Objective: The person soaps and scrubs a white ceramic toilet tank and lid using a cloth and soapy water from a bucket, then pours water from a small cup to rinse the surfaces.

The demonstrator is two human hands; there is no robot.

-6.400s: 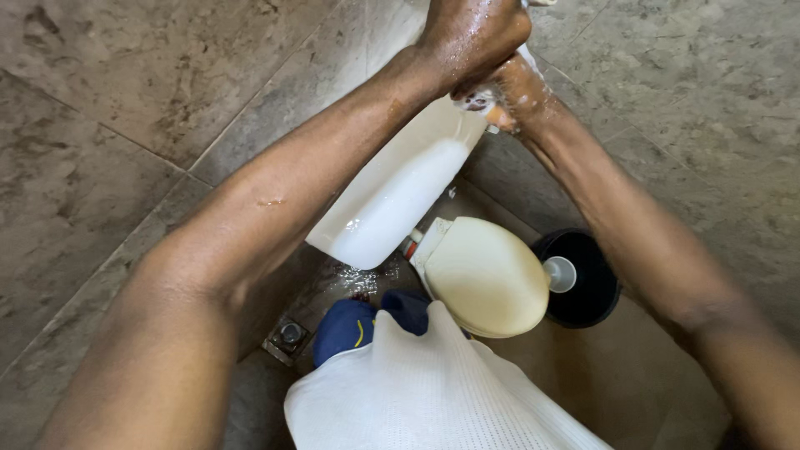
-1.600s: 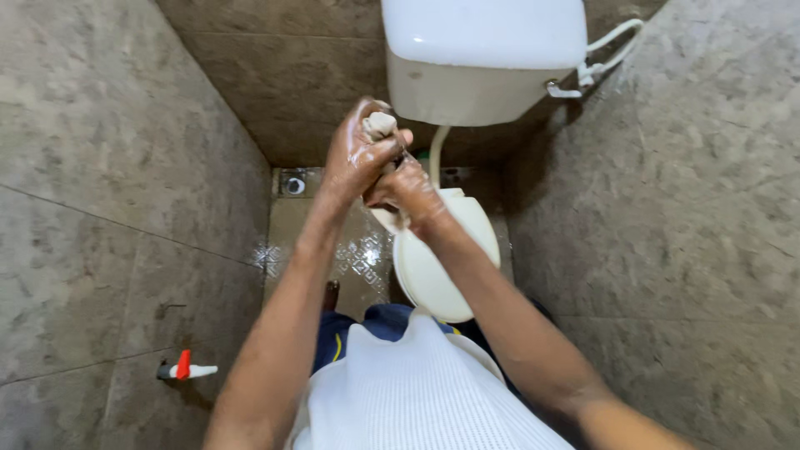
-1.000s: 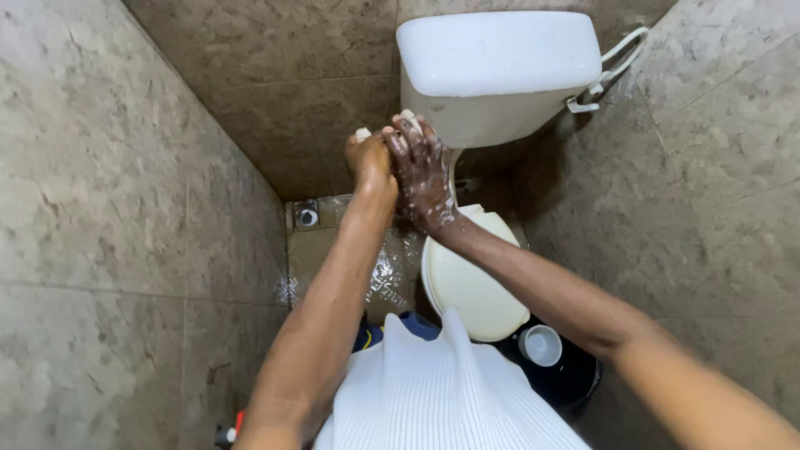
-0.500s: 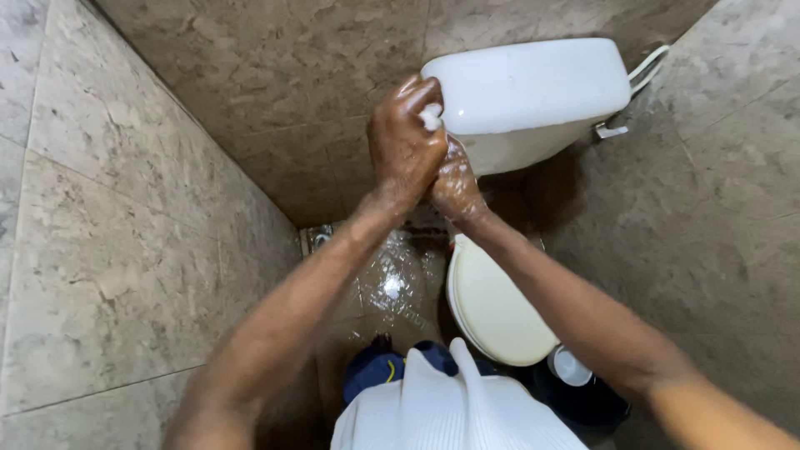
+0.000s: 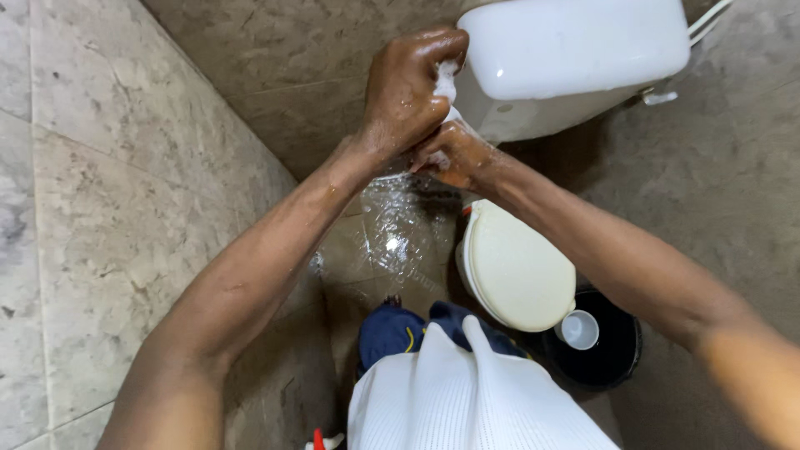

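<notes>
My left hand [image 5: 407,90] and my right hand [image 5: 454,154] are pressed together in front of the white toilet cistern [image 5: 575,50], both wet and lathered. The left hand is clenched on top, and a white soapy lump [image 5: 447,83] shows between its fingers. It runs down into the right fist just below. Whether the lump is cloth or soap I cannot tell. Both forearms reach up from the bottom of the view.
A cream toilet lid [image 5: 517,267] is closed below the hands. A black bucket [image 5: 617,350] with a white mug [image 5: 579,329] stands to its right. The floor [image 5: 392,242] is wet. Tiled walls close in on both sides, and a red-capped bottle [image 5: 321,440] lies at the bottom edge.
The view has tilted and closed in on the hands. The left hand stays wrapped over the right, now a little higher against the cistern, with more white lather showing.
</notes>
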